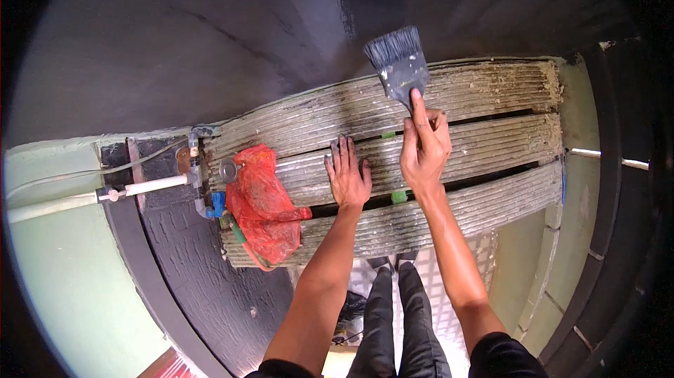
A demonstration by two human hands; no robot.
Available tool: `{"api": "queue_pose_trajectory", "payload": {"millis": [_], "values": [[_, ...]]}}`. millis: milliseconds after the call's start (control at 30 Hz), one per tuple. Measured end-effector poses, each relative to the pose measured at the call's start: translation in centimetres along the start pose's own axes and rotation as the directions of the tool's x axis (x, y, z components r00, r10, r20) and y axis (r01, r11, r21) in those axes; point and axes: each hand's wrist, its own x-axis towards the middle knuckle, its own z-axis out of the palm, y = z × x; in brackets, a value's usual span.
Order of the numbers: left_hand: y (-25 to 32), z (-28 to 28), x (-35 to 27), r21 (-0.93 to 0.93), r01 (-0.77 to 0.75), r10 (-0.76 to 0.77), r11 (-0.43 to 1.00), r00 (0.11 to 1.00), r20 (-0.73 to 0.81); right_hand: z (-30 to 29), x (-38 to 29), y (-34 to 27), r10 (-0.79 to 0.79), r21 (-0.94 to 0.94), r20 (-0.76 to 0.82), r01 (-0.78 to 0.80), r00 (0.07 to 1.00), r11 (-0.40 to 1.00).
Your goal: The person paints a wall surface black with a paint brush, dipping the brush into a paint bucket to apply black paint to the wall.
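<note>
A wide paintbrush with dark, paint-coated bristles is held by its handle in my right hand. The bristles point up towards the dark-painted wall, and my index finger lies along the ferrule. Whether the bristles touch the wall I cannot tell. My left hand rests flat, fingers spread and tips stained dark, on the middle slat of a weathered bench of ribbed boards. Streaks of lighter grey show on the wall above the brush.
Left of my left hand lies a crumpled red plastic bag, with a round metal lid beside it. White pipe with a valve, a blue tap fitting and a green hose run at the bench's left end. Gaps separate the slats.
</note>
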Motion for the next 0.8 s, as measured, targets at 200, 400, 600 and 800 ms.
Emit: {"api": "queue_pose_trajectory", "payload": {"millis": [200,400,600,800], "values": [[0.6,0.3,0.0,-0.018,-0.011,0.011,1.0,1.0,-0.021,4.3,1.5,3.9,0.03,-0.054,0.145,-0.023,0.989,0.998],[-0.2,0.8,-0.2,0.016,0.005,-0.005,1.0,1.0,-0.001,3.3,-2.9,4.4,0.121,-0.061,0.207,-0.11,0.971,0.992],[-0.3,0.2,0.0,0.019,-0.006,0.006,1.0,1.0,-0.017,4.2,1.2,0.9,0.031,0.031,0.046,-0.032,0.998,0.999],[0.6,0.6,0.9,-0.004,-0.029,0.029,1.0,0.999,-0.046,5.5,-2.6,5.9,0.222,-0.064,0.198,-0.214,0.955,0.975]]}}
